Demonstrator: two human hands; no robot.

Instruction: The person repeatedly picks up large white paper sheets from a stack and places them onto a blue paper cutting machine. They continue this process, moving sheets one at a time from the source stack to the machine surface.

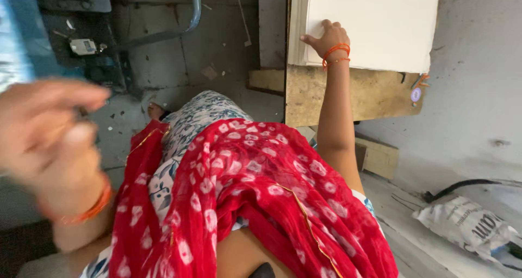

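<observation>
The right hand (327, 37) lies flat, fingers spread and gripping nothing, on the near corner of a stack of white sheets (375, 22), seemingly to steady it on the wooden board (348, 96); the left hand (49, 131), blurred and close to the camera, has its fingers curled, though whether it holds anything cannot be told; a white printed sack (467, 223) lies on the floor, its contents hidden.

Matt white paper sheets (375, 22) on rough, perhaps chipboard, wooden board (348, 96); soft red printed cloth (255, 191).
</observation>
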